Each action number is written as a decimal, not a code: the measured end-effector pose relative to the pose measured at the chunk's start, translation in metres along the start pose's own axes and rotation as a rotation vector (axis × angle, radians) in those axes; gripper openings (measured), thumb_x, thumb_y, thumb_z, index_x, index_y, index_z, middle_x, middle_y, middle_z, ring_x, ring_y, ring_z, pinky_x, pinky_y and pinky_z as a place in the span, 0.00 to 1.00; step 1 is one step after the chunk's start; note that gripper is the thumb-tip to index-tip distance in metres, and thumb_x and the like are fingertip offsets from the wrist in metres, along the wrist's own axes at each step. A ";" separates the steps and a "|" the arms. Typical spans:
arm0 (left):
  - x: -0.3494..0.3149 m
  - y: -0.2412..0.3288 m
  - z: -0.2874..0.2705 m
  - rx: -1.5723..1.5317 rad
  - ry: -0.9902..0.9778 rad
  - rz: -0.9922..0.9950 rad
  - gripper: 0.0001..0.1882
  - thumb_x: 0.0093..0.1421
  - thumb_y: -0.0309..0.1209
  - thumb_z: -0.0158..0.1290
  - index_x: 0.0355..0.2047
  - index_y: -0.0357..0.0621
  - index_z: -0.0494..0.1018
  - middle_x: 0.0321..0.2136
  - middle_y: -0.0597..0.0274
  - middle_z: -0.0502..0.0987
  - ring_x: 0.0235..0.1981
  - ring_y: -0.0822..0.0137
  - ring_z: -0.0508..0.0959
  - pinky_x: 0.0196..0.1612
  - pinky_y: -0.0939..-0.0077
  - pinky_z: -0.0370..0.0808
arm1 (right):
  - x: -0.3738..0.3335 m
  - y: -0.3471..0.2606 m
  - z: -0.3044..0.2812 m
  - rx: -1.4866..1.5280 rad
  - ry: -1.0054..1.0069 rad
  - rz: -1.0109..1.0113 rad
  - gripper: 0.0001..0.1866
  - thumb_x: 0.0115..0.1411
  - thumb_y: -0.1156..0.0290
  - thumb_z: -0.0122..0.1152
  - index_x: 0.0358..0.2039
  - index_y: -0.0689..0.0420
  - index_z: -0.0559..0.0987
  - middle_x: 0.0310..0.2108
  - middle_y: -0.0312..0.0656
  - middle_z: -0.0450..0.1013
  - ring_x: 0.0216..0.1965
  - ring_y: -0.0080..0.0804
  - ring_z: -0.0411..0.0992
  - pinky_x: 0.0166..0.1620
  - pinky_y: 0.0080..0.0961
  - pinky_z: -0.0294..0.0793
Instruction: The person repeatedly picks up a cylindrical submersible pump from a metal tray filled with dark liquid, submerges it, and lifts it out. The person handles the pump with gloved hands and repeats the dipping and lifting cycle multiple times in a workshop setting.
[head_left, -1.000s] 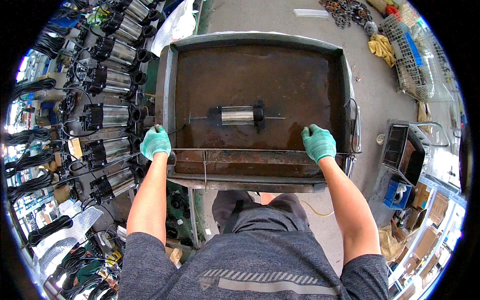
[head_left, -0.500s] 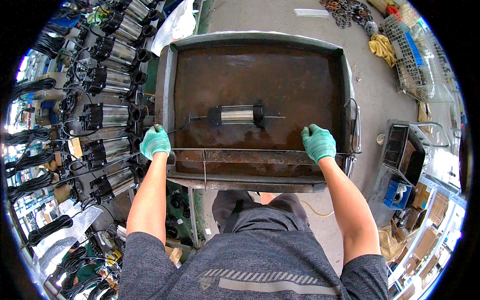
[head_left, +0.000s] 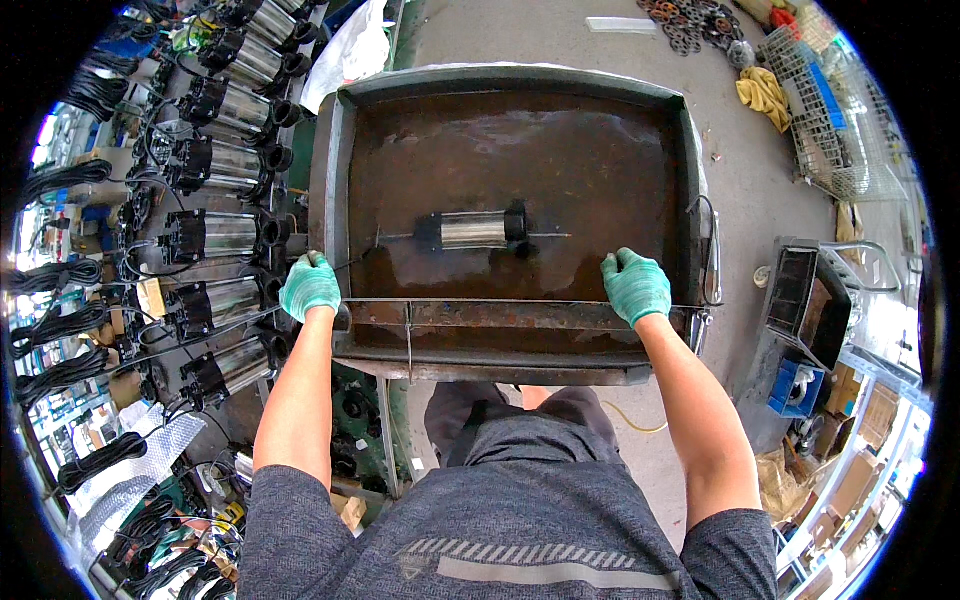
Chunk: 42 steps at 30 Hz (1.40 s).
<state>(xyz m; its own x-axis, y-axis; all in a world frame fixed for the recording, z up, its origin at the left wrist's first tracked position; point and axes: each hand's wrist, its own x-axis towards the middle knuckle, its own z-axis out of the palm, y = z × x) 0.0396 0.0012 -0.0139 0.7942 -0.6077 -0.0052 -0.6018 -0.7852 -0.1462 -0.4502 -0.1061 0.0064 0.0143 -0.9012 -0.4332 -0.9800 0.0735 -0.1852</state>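
Beneath my hands is a large, rusty metal tank (head_left: 330, 170) with dark brown liquid in it. A cylindrical pump with a shiny steel body (head_left: 473, 230) and black ends lies on its side in the tank, thin rods sticking out at both ends. My left hand (head_left: 310, 287), in a green glove, is closed at the left wall, where a black cable from the pump reaches it; its grip is hidden. Over the right part of a metal crossbar (head_left: 500, 314), my gloved right hand (head_left: 637, 287) is closed too. What it holds, if anything, cannot be made out.
Several steel-and-black pumps (head_left: 232, 235) stand in a row on the left, with coiled black cables (head_left: 65, 180) beyond them. On the right are a wire basket (head_left: 830, 100), a metal cart (head_left: 805, 300) and a blue crate (head_left: 797, 390). A yellow cloth (head_left: 763, 97) lies on the floor.
The bright reflections on the liquid have shifted and spread around the pump. Both hands keep nearly the same places.
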 end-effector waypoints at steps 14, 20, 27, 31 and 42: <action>-0.003 0.005 -0.008 -0.005 -0.015 -0.004 0.27 0.71 0.52 0.37 0.42 0.52 0.83 0.41 0.52 0.85 0.41 0.45 0.83 0.46 0.49 0.77 | -0.001 0.000 0.000 -0.002 0.015 0.004 0.20 0.68 0.50 0.50 0.41 0.51 0.84 0.39 0.55 0.81 0.43 0.58 0.79 0.48 0.50 0.78; -0.001 0.002 -0.005 -0.025 -0.007 0.009 0.27 0.71 0.52 0.37 0.41 0.50 0.83 0.41 0.52 0.85 0.41 0.46 0.84 0.47 0.49 0.76 | -0.001 0.001 0.000 -0.005 0.012 0.002 0.20 0.68 0.50 0.50 0.40 0.51 0.84 0.38 0.55 0.81 0.42 0.57 0.79 0.48 0.50 0.78; -0.001 0.003 -0.005 -0.017 -0.016 -0.009 0.28 0.71 0.52 0.37 0.41 0.50 0.83 0.40 0.51 0.85 0.41 0.46 0.83 0.47 0.50 0.76 | -0.002 0.001 0.001 0.010 0.042 -0.018 0.20 0.68 0.50 0.50 0.40 0.51 0.84 0.37 0.55 0.81 0.42 0.58 0.80 0.47 0.50 0.79; -0.001 0.002 -0.003 -0.014 -0.012 -0.001 0.28 0.71 0.53 0.37 0.41 0.51 0.83 0.40 0.51 0.85 0.41 0.46 0.83 0.47 0.49 0.76 | -0.002 0.001 0.000 0.005 0.028 -0.011 0.20 0.68 0.50 0.50 0.39 0.51 0.84 0.37 0.55 0.81 0.41 0.58 0.80 0.47 0.51 0.79; 0.000 0.002 -0.003 0.009 -0.009 -0.007 0.28 0.71 0.53 0.37 0.41 0.52 0.84 0.39 0.51 0.85 0.41 0.45 0.84 0.45 0.50 0.78 | -0.003 -0.001 -0.002 0.010 0.019 0.000 0.20 0.68 0.51 0.50 0.41 0.51 0.84 0.38 0.55 0.81 0.42 0.57 0.80 0.48 0.49 0.79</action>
<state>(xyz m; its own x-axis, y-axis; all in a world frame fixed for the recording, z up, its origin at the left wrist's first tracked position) 0.0378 -0.0004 -0.0110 0.7989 -0.6014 -0.0134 -0.5958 -0.7880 -0.1552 -0.4493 -0.1048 0.0097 0.0104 -0.9093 -0.4159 -0.9779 0.0775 -0.1940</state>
